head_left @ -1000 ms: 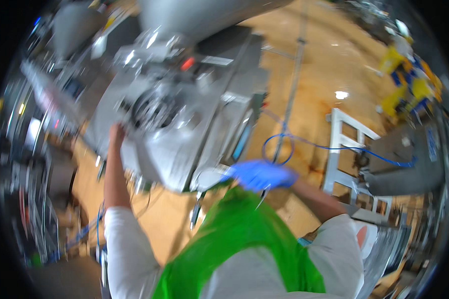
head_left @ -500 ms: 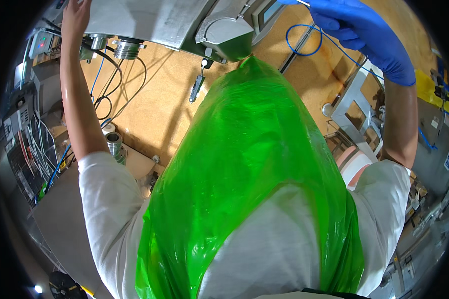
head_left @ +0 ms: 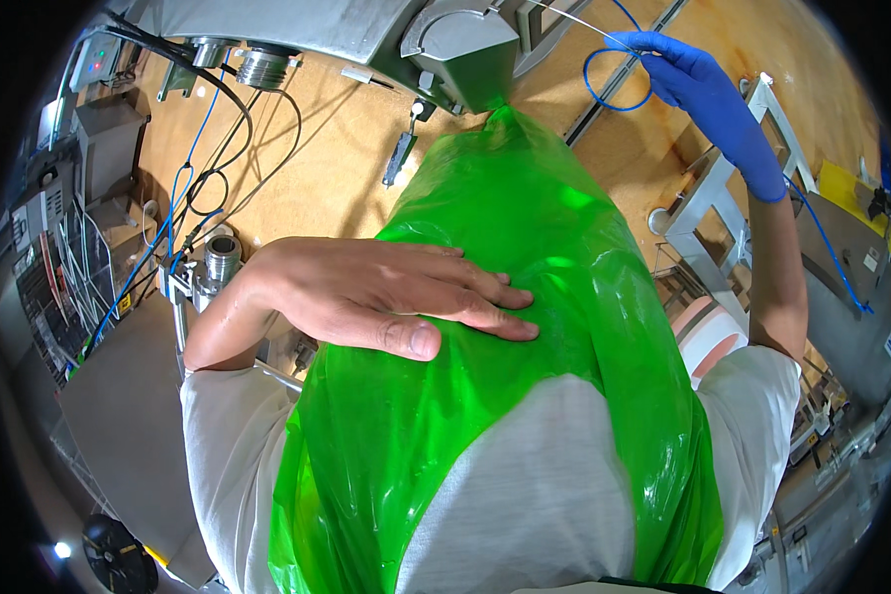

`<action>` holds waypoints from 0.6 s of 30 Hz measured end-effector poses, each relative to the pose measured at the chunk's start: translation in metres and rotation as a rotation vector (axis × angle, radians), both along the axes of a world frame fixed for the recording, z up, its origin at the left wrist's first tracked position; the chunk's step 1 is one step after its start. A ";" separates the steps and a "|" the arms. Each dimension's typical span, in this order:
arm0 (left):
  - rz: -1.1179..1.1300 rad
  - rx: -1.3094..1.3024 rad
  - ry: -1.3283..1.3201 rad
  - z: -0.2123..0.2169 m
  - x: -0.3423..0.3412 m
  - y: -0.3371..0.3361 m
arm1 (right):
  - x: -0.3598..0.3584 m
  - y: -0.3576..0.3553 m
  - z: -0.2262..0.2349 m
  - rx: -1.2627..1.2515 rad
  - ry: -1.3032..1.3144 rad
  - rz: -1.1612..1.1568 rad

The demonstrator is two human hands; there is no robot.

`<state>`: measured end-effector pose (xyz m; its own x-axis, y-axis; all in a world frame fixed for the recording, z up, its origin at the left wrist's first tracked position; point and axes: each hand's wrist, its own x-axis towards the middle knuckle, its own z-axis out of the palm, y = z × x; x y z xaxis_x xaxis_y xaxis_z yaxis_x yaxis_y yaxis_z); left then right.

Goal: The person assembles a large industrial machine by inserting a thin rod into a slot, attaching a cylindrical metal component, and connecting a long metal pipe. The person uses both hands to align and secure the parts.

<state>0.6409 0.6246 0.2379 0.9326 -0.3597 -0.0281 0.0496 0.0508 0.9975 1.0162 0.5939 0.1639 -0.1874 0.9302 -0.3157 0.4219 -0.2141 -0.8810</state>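
Observation:
My left hand (head_left: 396, 294), bare, is stretched across the front of the shiny green plastic apron (head_left: 485, 416) I wear over a white shirt. Its fingers are straight, palm turned toward the apron; whether it presses on it I cannot tell. At the upper right my right hand (head_left: 698, 104), in a blue glove, has its fingertips pinched on a thin pale rod (head_left: 579, 20) that runs up and left out of the picture. A loop of blue tubing (head_left: 588, 84) shows just beside those fingertips.
A metal machine (head_left: 327, 30) with an angular housing (head_left: 460, 59) spans the top. Dark cables (head_left: 230, 109) hang at the upper left. A grey metal frame (head_left: 718, 213) stands on the right above the tan floor (head_left: 317, 168). Grey panel (head_left: 129, 426) at lower left.
My left hand has come down from the top left edge to the front of the apron. My right hand has lowered slightly, and more of it and the thin rod shows.

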 end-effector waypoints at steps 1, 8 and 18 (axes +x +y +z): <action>0.033 -0.010 -0.007 -0.001 -0.002 -0.003 | -0.002 -0.001 -0.001 0.005 0.027 0.001; 0.009 0.027 0.047 0.001 0.014 -0.006 | -0.008 -0.010 -0.002 0.072 -0.008 -0.008; 0.105 0.514 0.129 -0.046 0.051 -0.026 | -0.021 -0.019 0.014 0.271 -0.343 -0.061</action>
<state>0.6921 0.5981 0.1914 0.9403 -0.1745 -0.2921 0.1938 -0.4307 0.8814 0.9951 0.5748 0.1775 -0.0567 0.9940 -0.0932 0.6935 -0.0279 -0.7200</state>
